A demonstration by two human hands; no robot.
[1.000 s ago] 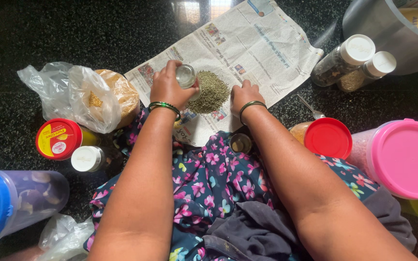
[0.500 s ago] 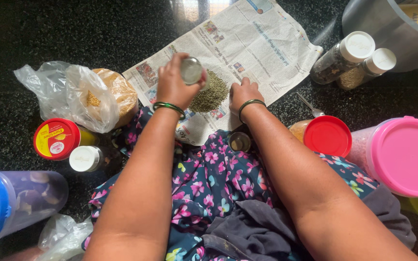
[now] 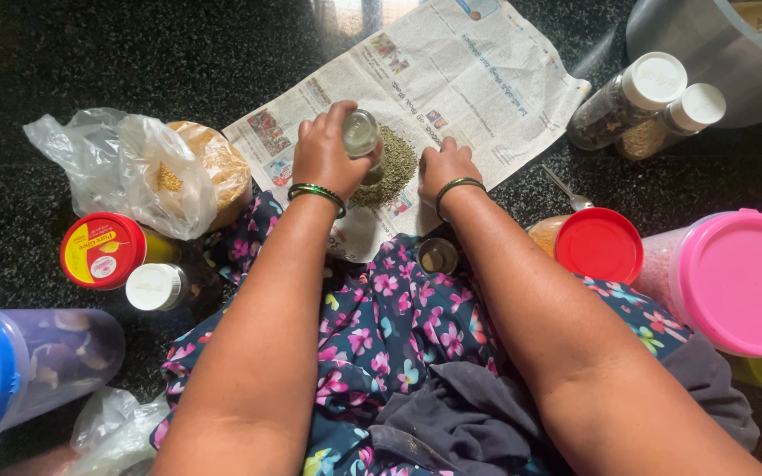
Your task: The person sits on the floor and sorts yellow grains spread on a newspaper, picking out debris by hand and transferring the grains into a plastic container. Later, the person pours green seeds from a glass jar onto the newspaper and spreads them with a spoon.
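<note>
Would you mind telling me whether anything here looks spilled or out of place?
Greenish seeds lie loose in a heap on the newspaper, but the sheet seems spread to catch them. The left hand holds a small jar over the heap. Nothing else stands out.

Both bare arms wear green bangles at the wrists, left bangle (image 3: 317, 195) and right bangle (image 3: 456, 188); a dark blue dress (image 3: 399, 326) carries pink flowers.

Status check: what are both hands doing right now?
Left hand grips small glass jar above seed pile. Right hand flat on newspaper. Nothing blocking.
</note>
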